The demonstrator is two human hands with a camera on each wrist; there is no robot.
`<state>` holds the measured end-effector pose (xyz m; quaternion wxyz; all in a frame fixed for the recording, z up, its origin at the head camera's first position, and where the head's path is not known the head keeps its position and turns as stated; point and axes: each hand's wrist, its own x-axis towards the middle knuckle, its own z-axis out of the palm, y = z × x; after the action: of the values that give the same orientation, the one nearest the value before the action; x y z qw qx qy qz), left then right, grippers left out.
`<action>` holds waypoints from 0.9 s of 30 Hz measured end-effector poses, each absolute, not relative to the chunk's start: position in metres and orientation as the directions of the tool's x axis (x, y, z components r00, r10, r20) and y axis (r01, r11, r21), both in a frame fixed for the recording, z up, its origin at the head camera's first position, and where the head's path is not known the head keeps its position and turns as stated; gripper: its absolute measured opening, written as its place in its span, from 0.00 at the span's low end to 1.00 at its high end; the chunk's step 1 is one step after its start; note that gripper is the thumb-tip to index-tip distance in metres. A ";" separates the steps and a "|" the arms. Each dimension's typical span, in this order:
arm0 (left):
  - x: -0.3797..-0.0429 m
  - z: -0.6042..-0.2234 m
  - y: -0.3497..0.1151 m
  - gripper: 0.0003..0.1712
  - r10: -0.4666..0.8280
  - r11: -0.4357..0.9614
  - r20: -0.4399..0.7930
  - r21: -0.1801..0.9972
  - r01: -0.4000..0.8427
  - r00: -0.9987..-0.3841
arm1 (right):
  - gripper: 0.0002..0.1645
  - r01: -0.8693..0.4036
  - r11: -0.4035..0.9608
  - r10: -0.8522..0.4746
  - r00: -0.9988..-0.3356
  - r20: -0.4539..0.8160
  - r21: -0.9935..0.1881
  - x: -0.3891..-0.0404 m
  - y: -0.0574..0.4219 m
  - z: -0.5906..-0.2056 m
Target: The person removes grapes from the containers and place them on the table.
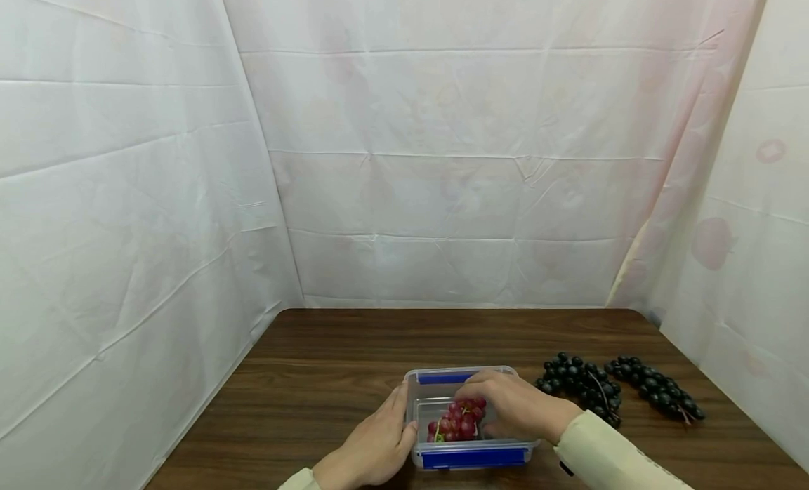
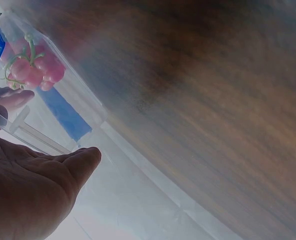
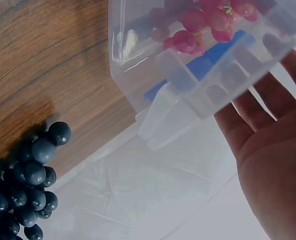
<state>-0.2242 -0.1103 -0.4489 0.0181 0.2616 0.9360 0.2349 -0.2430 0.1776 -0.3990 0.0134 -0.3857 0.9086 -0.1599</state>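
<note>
A clear plastic box (image 1: pixel 436 444) with blue clips lies on the table with its top uncovered. Inside it is a bunch of red grapes (image 1: pixel 464 421) with a green stem, also seen through the clear wall in the left wrist view. My left hand (image 1: pixel 378 434) rests against the box's left side, its fingers extended. Over the right side of the box reaches my right hand (image 1: pixel 515 404), fingers beside the red grapes. In the right wrist view its fingers look spread, their tips blurred behind the translucent wall; the red grapes appear apart from them.
Right of the box lies a bunch of black grapes (image 1: pixel 575 381), with another black bunch (image 1: pixel 654 388) farther right. The brown wooden table (image 1: pixel 316 378) has white curtains (image 1: pixel 442 195) behind it and at both sides.
</note>
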 end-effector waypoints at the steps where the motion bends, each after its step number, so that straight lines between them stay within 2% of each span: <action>1: -0.224 -0.448 -0.110 0.43 0.499 0.753 0.089 0.449 0.482 -0.862 | 0.35 -0.695 0.654 -0.705 -0.704 0.093 -0.299 -0.243 0.177 -0.399; 17: -0.221 -0.447 -0.110 0.43 0.504 0.755 0.089 0.438 0.488 -0.859 | 0.40 -0.709 0.668 -0.716 -0.695 0.067 -0.225 -0.247 0.165 -0.404; 27: -0.223 -0.447 -0.109 0.44 0.504 0.749 0.078 0.455 0.481 -0.860 | 0.39 -0.748 0.643 -0.760 -0.650 -0.018 -0.167 -0.255 0.159 -0.408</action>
<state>-0.2228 -0.1095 -0.4473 0.0249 0.2634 0.9349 0.2366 -0.2546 0.1592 -0.4081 0.0430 -0.4164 0.9053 -0.0725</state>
